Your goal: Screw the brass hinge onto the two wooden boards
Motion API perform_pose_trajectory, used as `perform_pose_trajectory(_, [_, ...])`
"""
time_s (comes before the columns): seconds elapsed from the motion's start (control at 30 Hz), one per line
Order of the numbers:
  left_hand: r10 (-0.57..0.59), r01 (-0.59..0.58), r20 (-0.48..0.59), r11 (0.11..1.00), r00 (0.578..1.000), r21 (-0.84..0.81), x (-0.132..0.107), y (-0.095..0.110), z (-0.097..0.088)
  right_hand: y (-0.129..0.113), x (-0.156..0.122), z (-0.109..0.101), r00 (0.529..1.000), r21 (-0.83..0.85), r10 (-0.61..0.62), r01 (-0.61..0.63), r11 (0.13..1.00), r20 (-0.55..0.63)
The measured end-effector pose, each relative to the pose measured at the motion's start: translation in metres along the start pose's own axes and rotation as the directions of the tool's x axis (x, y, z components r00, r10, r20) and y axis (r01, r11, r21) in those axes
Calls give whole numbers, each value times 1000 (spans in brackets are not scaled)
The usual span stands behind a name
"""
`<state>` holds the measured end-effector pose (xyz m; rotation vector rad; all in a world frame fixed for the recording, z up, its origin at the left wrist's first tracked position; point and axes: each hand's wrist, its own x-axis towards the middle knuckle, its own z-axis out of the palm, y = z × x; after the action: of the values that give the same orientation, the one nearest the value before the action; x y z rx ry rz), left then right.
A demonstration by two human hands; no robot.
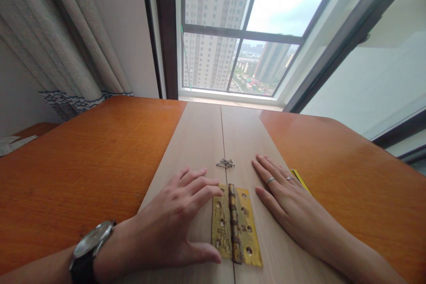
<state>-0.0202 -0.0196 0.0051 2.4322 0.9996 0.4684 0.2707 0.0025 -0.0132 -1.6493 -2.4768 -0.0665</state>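
Note:
A worn brass door hinge (pixel 234 224) lies spread flat over the seam between two pale wooden boards (pixel 203 137). My left hand (pixel 173 217) hovers at its left leaf, fingers apart, index fingertip at the top corner and thumb near the bottom edge; whether it touches the hinge I cannot tell. Flat on the right-hand board rests my right hand (pixel 282 191), fingers stretched forward, wearing rings. Beyond the hinge a small pile of screws (pixel 226 163) sits across the seam. Part of a yellow item (pixel 300 180) shows from behind my right hand.
The boards lie on an orange-brown wooden table (pixel 100 164). At the far edge stands a window (pixel 239 33) with dark frames. A grey curtain (pixel 66 40) hangs at the left, and a white item (pixel 16 143) lies low at the far left.

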Motion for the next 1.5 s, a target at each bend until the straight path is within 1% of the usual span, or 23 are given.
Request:
perform_pose_trajectory(0.3, [1, -1, -7, 1000, 1000, 11, -1, 0, 0, -2, 0, -2, 1000, 4, -7, 7, 1000, 25])
perform_pose_trajectory(0.8, [-7, 7, 7, 1000, 1000, 31, 0, 1, 0, -1, -1, -2, 1000, -24, -26, 26, 999, 3])
perform_pose_trajectory(1.0, [-23, 22, 17, 999, 1000, 50, -1, 2, 1, 0, -2, 0, 998, -60, -58, 56, 997, -37])
perform_pose_trajectory(1.27, [-5, 5, -19, 999, 1000, 38, -3, 2, 1, 0, -1, 1, 998, -76, -56, 53, 996, -38])
perform_pose_trajectory(1.5, [3, -2, -28, 999, 1000, 53, -2, 5, 1, 1, -2, 1, 998, -43, -51, 49, 998, -29])
